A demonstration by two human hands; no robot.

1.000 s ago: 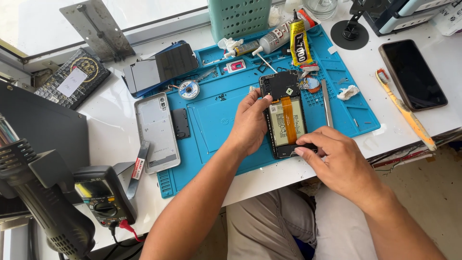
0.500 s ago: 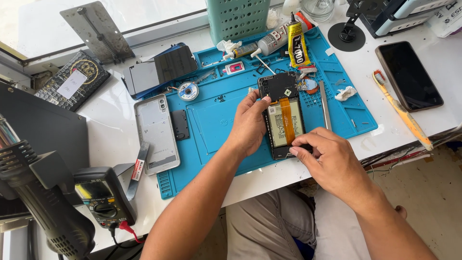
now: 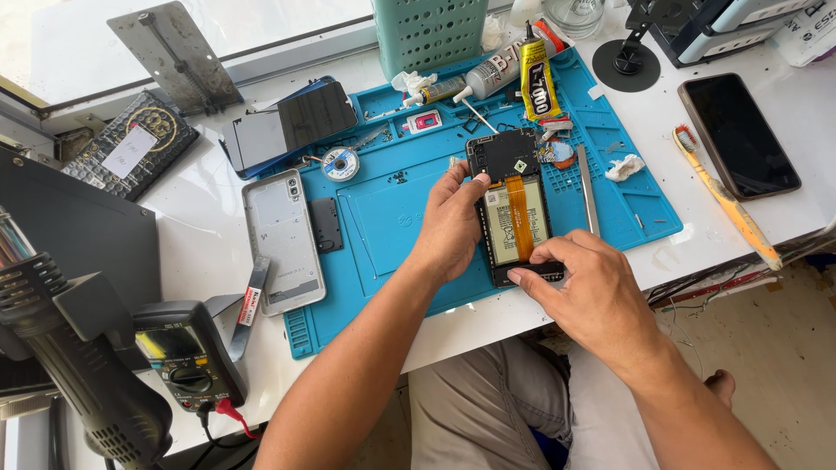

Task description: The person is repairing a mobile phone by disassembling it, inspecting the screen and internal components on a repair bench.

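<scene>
An opened phone (image 3: 515, 207) is lying face down on a blue mat (image 3: 392, 218) that is covering part of the white counter (image 3: 200, 261). The left hand (image 3: 453, 228) is steadying the phone's left edge, fingers curled against it with the thumb at the upper corner. The right hand (image 3: 585, 292) is pinching the phone's bottom end, fingers closed on it and hiding that end. An orange flex cable (image 3: 519, 218) is running down the middle of the phone, over a pale battery, below a black cover plate.

Crowding the mat above the phone are two glue tubes, one yellow-and-black (image 3: 539, 80) and one grey (image 3: 493, 77), plus a smaller nozzle tube (image 3: 440, 90). A round solder-wick spool (image 3: 340, 164) is sitting to the left, and a flat metal pry tool (image 3: 589, 200) is lying just right of the phone, beside a crumpled white wad (image 3: 624, 166).

Left of the mat, a silver back cover (image 3: 282, 239) is lying flat, a small black plate (image 3: 326, 224) touching it. Two more phones are resting on the counter: a dark one (image 3: 737, 132) at the right and a stacked pair of slabs (image 3: 287, 126) at upper left. An orange toothbrush (image 3: 727, 202) is lying beside the dark one. A multimeter (image 3: 187, 352) and a black heat gun (image 3: 78, 365) are filling the lower left corner. A green perforated basket (image 3: 429, 33) is standing behind the mat.
</scene>
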